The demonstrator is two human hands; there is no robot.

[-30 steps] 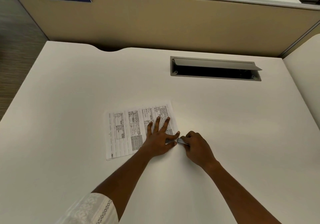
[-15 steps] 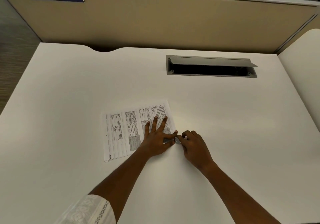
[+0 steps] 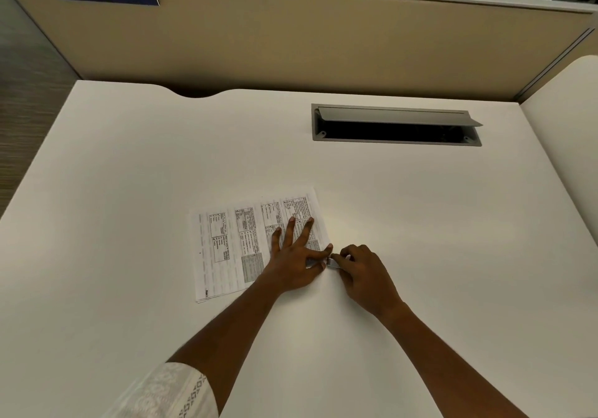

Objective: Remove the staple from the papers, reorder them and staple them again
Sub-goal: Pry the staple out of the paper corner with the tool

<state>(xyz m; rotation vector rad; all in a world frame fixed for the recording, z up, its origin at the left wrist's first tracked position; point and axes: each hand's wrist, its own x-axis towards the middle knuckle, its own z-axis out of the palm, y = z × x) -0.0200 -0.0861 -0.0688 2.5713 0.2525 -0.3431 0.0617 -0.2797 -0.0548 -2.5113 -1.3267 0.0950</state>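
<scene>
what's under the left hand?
The papers, flat on the desk; the left hand presses them with spread fingers. The right hand pinches a small metal tool at the corner by the thumb. The staple is covered.

The surface [image 3: 113,256] is offering wide passage toward its left and right edges. The papers [image 3: 233,243] are lying mid-surface; the open cable slot [image 3: 394,117] and the partition [image 3: 323,45] are blocking the far edge.

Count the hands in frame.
2. Left hand pressing flat on the papers, fingers spread. Right hand just right of it at the papers' near right corner, pinching a small silvery tool. Nothing suggests a hidden one.
</scene>
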